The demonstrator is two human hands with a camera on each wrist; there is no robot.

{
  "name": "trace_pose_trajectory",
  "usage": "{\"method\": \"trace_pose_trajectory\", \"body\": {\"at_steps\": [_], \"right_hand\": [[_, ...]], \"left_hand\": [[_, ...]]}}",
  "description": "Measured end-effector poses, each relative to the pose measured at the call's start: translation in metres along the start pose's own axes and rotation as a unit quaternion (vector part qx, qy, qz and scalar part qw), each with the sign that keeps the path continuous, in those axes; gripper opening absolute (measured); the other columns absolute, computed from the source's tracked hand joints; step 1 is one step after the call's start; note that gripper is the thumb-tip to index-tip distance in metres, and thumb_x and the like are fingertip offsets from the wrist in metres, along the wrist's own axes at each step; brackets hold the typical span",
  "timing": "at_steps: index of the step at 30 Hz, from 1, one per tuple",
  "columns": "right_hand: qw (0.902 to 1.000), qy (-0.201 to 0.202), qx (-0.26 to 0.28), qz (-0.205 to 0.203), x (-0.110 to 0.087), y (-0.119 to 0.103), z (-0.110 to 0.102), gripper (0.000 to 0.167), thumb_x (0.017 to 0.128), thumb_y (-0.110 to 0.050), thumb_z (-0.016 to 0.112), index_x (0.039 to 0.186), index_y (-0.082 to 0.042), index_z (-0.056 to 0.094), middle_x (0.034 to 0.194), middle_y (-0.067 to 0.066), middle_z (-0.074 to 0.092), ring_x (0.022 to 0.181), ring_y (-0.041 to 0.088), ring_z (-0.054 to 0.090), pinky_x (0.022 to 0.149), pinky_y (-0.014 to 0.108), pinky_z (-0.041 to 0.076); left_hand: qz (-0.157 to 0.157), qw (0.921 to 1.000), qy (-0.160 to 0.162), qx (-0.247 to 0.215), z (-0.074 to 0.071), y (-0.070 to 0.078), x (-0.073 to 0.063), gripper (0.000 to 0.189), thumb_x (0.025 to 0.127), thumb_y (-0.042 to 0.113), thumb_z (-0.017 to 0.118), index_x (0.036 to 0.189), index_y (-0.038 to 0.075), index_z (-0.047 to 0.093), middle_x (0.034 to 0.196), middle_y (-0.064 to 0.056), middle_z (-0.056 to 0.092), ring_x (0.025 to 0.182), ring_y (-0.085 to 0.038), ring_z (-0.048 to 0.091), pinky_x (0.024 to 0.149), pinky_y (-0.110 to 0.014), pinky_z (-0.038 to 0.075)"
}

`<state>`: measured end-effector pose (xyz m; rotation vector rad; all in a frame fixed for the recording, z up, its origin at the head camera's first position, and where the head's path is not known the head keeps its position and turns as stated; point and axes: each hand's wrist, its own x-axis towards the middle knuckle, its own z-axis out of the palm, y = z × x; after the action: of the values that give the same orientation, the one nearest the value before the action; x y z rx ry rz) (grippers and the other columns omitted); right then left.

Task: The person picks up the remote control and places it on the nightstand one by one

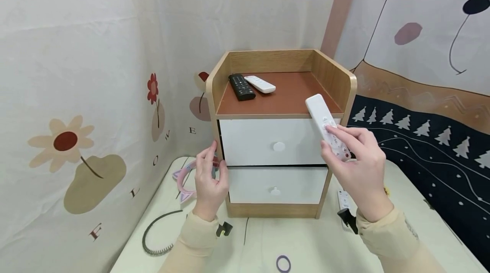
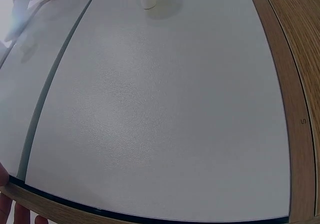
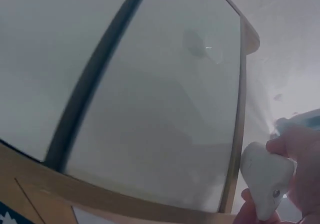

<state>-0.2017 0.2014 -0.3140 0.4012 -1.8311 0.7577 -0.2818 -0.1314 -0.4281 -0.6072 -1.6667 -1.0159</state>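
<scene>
Remote (image 1: 323, 116), long white plastic, is pinched in my right hand (image 1: 360, 164) at three o'clock of the wood-and-white two-drawer cabinet (image 1: 249, 141); my left hand (image 1: 210, 180), fingers straight, touches its edge at eight (slim black remote (image 1: 241, 87) on top, toward eleven).

On the table (image 1: 264, 245), a headband (image 1: 181, 183) near the left edge is partly hidden by the left hand (image 1: 209, 181); a remote (image 1: 343, 198) toward the right, by a mount (image 1: 347, 218).

Head view faces cabinet (image 1: 272, 210) from above; close wrist views apparently share drawer fronts (image 2: 160, 108)
</scene>
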Motion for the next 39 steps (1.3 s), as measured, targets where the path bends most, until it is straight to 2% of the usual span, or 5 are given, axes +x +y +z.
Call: {"method": "trace_pose_trajectory", "body": {"at_steps": [5,8,17,30,39], "right_hand": [[0.9996,-0.016,-0.023,-0.01,0.015,-0.008,0.001,0.036,0.086,-0.009,0.085,0.123,-0.008,0.085,0.119,0.022,0.075,0.102,0.027,0.065,0.076,-0.003,0.04],[0.9987,-0.02,-0.04,-0.024,0.024,-0.012,0.0,0.035,0.088,-0.011,0.086,0.122,-0.009,0.085,0.121,0.02,0.079,0.102,0.035,0.067,0.074,0.001,0.038],[0.9902,-0.071,-0.099,-0.068,0.055,-0.024,0.007,0.029,0.095,-0.017,0.083,0.12,-0.002,0.083,0.123,0.02,0.082,0.1,0.042,0.068,0.078,0.048,0.053],[0.978,-0.143,-0.136,-0.068,0.077,-0.033,0.018,0.025,0.1,-0.016,0.075,0.119,-0.002,0.084,0.117,0.02,0.083,0.096,0.043,0.066,0.081,0.051,0.053],[0.946,-0.26,-0.184,-0.06,0.101,-0.041,0.019,0.033,0.107,-0.022,0.063,0.126,-0.003,0.082,0.116,0.018,0.084,0.1,0.039,0.069,0.089,0.049,0.056]], "left_hand": [[0.001,1.0,0.003,-0.003,0.001,0.0,-0.001,0.067,0.095,-0.009,0.063,0.16,0.0,0.053,0.13,-0.026,0.062,0.094,-0.025,0.061,0.08,-0.019,0.052],[0.001,1.0,0.005,-0.007,0.002,0.0,0.0,0.067,0.094,-0.009,0.063,0.16,0.0,0.053,0.129,-0.027,0.062,0.093,-0.027,0.06,0.08,-0.018,0.05],[0.0,0.9999,0.013,-0.004,0.0,-0.001,0.003,0.066,0.094,-0.007,0.062,0.159,-0.001,0.053,0.128,-0.028,0.061,0.09,-0.029,0.06,0.079,-0.016,0.05],[-0.014,0.9999,0.005,-0.002,-0.003,0.002,0.0,0.067,0.095,-0.008,0.063,0.16,0.001,0.053,0.132,-0.027,0.061,0.092,-0.028,0.061,0.08,-0.015,0.05],[-0.004,0.9999,0.012,-0.009,0.001,0.002,-0.001,0.067,0.093,-0.01,0.063,0.159,-0.001,0.054,0.129,-0.028,0.061,0.09,-0.026,0.061,0.075,-0.022,0.053]]}}
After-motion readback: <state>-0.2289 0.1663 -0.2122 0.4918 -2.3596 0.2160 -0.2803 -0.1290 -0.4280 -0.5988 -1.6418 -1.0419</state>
